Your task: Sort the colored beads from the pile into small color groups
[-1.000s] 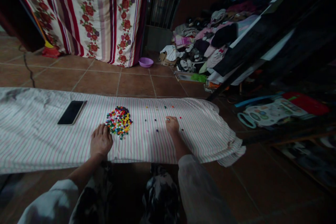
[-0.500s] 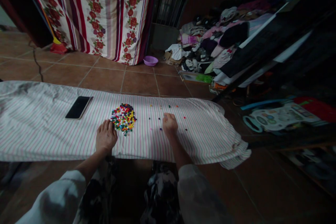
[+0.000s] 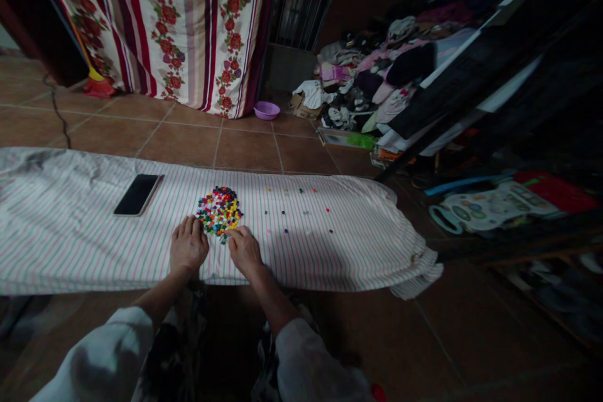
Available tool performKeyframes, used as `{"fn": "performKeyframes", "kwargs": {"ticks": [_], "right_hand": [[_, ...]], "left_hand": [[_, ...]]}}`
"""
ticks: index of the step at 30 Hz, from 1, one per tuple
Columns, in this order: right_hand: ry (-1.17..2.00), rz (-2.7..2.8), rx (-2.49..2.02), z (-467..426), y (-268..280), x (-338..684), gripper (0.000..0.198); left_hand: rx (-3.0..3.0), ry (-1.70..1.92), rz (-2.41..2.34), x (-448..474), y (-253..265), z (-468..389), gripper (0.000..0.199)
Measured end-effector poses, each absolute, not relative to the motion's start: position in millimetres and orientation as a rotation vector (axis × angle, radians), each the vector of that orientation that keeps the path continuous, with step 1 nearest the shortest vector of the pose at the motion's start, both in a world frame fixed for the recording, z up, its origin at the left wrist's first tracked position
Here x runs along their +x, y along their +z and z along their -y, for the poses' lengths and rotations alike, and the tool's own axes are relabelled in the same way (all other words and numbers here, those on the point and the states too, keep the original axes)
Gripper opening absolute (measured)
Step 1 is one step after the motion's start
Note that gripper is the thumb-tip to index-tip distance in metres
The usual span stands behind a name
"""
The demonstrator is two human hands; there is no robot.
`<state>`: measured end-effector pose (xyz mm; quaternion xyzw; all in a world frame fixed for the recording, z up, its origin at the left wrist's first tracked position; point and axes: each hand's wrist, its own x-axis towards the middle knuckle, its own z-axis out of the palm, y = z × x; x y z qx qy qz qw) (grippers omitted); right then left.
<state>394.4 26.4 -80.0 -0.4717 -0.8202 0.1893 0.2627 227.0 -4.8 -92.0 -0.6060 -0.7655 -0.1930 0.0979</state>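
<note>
A pile of small multicoloured beads [image 3: 220, 208] lies on the striped cloth. My left hand [image 3: 189, 246] rests flat on the cloth at the pile's left edge, its fingers stretched out and holding nothing. From the lower right, my right hand [image 3: 245, 251] reaches to the pile with the index finger extended onto its beads; no bead shows held in it. To the right, single pieces lie spaced in rows, among them a red bead [image 3: 328, 210], a dark green bead [image 3: 301, 190] and a dark brown bead [image 3: 331, 231].
The striped cloth [image 3: 94, 245] covers a long low surface. A phone [image 3: 137, 195] lies left of the pile. Beyond on the tiled floor are a purple basin [image 3: 267, 110], a red broom [image 3: 98, 85] and heaped clothes [image 3: 372, 78]. A dark slanted frame stands at right.
My right hand has moved left, from the spaced rows to the bead pile, and its fist has loosened with the index finger extended. A pale piece now shows where it was. My left hand stays put.
</note>
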Motion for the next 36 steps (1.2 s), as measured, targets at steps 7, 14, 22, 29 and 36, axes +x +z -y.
{"fn": "performKeyframes", "kwargs": {"ticks": [7,14,22,29,36], "right_hand": [[0.439,2.138,-1.273,-23,-92,393,0.029],[0.428,1.896,-1.27,-29,-100,396,0.029],[0.413,1.78,-1.269,-32,-108,392,0.028],[0.373,1.617,-1.333,-34,-111,393,0.028],[0.331,1.788,-1.36,-36,-111,391,0.045]], "left_hand": [[-1.8,-0.6,2.25,226,-94,6,0.04],[-1.823,-0.717,2.219,224,-99,6,0.045],[-2.0,-0.794,1.982,221,-103,11,0.055],[-2.204,-0.718,1.752,265,-95,9,0.051],[-2.326,-0.554,1.758,275,-89,-15,0.045]]}}
